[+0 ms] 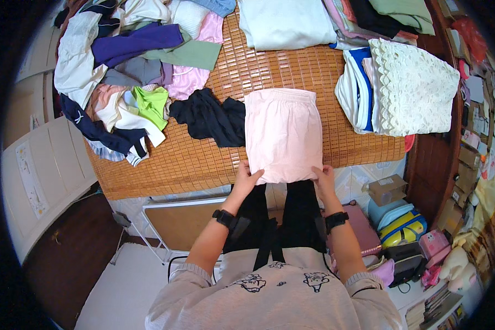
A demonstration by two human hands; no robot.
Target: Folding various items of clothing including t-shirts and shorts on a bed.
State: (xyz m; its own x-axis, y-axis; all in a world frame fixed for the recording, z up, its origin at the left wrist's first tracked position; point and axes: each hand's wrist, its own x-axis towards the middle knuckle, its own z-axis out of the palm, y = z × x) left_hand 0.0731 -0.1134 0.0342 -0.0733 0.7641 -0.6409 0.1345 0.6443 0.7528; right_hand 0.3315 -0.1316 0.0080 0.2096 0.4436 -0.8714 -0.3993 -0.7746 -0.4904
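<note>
A pale pink folded garment (pixel 281 132) lies flat on the woven bamboo mat (pixel 269 69), its elastic waistband at the far end. My left hand (pixel 247 177) grips the near left corner of it, fingers on top of the cloth. My right hand (pixel 323 177) pinches the near right corner. Both wrists wear black bands. A crumpled black garment (pixel 209 116) lies just left of the pink one, touching its edge.
A heap of unfolded clothes (pixel 124 66) fills the mat's left side. Folded stacks sit at the back (pixel 283 22) and right, topped by a white lace piece (pixel 412 88). Boxes and bags (pixel 401 220) crowd the floor at right; a folded table (pixel 176 220) stands below the mat's edge.
</note>
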